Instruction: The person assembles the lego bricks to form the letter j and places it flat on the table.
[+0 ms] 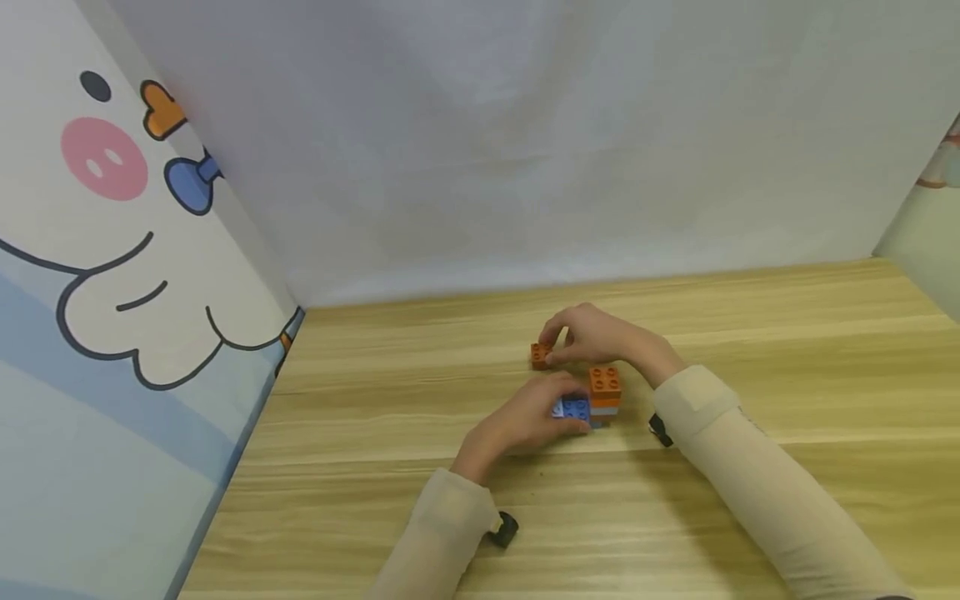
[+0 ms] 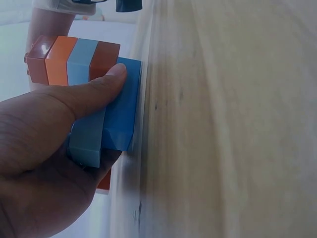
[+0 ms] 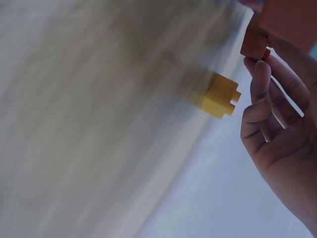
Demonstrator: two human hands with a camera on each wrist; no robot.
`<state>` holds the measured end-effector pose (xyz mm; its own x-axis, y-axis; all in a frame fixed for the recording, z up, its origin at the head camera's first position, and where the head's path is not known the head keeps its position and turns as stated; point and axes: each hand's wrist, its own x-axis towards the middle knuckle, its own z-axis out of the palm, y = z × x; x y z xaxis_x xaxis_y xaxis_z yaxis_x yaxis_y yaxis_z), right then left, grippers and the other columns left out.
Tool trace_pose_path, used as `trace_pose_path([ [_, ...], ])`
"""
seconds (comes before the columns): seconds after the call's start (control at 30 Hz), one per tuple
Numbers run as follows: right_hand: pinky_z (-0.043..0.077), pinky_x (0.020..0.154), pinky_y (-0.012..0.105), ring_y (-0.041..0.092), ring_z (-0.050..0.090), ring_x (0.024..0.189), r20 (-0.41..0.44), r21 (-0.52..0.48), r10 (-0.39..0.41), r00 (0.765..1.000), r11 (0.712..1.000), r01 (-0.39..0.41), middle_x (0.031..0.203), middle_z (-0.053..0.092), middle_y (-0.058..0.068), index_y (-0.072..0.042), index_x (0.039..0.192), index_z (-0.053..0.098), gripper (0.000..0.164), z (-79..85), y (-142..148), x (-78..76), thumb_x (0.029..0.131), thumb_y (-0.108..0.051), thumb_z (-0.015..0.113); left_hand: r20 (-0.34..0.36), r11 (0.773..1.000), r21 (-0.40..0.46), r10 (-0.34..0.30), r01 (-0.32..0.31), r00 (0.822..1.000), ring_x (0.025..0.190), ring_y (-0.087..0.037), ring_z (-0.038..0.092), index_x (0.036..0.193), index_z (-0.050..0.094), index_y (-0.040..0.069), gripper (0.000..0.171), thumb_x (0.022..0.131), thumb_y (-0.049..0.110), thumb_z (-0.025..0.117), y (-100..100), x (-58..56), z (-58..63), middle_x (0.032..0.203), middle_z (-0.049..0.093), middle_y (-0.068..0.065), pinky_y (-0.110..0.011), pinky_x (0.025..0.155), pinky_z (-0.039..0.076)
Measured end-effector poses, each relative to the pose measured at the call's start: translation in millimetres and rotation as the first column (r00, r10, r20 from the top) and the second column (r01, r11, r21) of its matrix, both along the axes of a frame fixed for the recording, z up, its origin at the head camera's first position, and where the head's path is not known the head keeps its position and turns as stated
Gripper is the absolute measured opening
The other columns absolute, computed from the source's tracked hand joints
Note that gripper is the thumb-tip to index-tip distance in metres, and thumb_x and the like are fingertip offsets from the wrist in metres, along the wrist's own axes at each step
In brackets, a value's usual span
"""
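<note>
My left hand [image 1: 536, 412] holds a small stack of toy building bricks, thumb along its near side. In the left wrist view the stack has a blue brick [image 2: 123, 104] at the table and a light blue brick [image 2: 87, 141] under my fingers. At its other end rises a column topped by an orange-red brick [image 1: 604, 380], with orange and pale blue layers below. Beyond the stack, my right hand [image 1: 596, 333] pinches a separate orange-red brick [image 1: 537, 357] between thumb and fingers, close over the table. My fingers hide part of that brick.
A yellow brick [image 3: 219, 96] stands near my right hand in the right wrist view. The wood-grain table [image 1: 360, 433] meets a pale curtain [image 1: 525, 208] at the back and a cartoon-printed panel [image 1: 67, 333] on the left.
</note>
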<state>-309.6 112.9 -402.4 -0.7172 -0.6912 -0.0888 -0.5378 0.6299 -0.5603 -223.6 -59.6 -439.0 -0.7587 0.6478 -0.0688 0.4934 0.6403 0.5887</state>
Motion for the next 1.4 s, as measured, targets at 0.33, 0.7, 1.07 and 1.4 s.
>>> trace_pose_path([
  [0.33, 0.06, 0.088, 0.041, 0.024, 0.072, 0.097, -0.061, 0.0, 0.005, 0.998, 1.0, -0.005, 0.12, 0.074, 0.012, -0.005, 0.12, 0.072, 0.028, 13.9, 16.9, 14.9, 0.095, -0.018, 0.072, 0.01, 1.0, 0.013, -0.008, 0.008, 1.0, 0.132, -0.019, 0.057, 0.138, 0.06, 0.012, 0.046, 0.098, 0.032, 0.07, -0.4, -0.3, -0.4, 0.142, 0.062, -0.004, -0.037, 0.115, 0.046],
  [0.7, 0.059, 0.087, 0.04, 0.021, 0.07, 0.095, -0.131, 0.0, 0.018, 0.991, 1.0, -0.018, 0.121, 0.074, 0.011, -0.006, 0.119, 0.073, 0.028, 23.4, 31.3, 26.1, 0.096, -0.02, 0.072, 0.039, 0.999, 0.046, 0.006, -0.008, 0.999, 0.127, -0.02, 0.06, 0.136, 0.062, 0.012, 0.045, 0.096, 0.031, 0.072, -0.8, 0.6, -1.3, 0.138, 0.065, -0.005, -0.038, 0.111, 0.048],
  [1.07, 0.058, 0.082, 0.036, 0.016, 0.068, 0.088, -0.159, 0.013, 0.002, 0.987, 1.0, 0.0, 0.12, 0.074, 0.011, -0.007, 0.118, 0.074, 0.025, 30.3, 46.7, 38.0, 0.096, -0.019, 0.071, 0.053, 0.997, 0.081, 0.002, -0.006, 0.999, 0.121, -0.016, 0.062, 0.134, 0.064, 0.014, 0.043, 0.095, 0.03, 0.073, 1.0, 1.8, 0.1, 0.133, 0.067, -0.001, -0.035, 0.108, 0.05],
  [1.4, 0.058, 0.083, 0.036, 0.015, 0.068, 0.092, -0.164, 0.0, -0.016, 0.986, 1.0, 0.016, 0.12, 0.074, 0.007, -0.01, 0.119, 0.074, 0.023, 42.9, 60.7, 49.7, 0.098, -0.018, 0.068, 0.047, 0.996, 0.087, 0.009, -0.013, 0.999, 0.112, -0.012, 0.062, 0.13, 0.066, 0.014, 0.04, 0.094, 0.03, 0.074, 1.2, -1.2, -3.5, 0.125, 0.068, -0.001, -0.032, 0.104, 0.051],
])
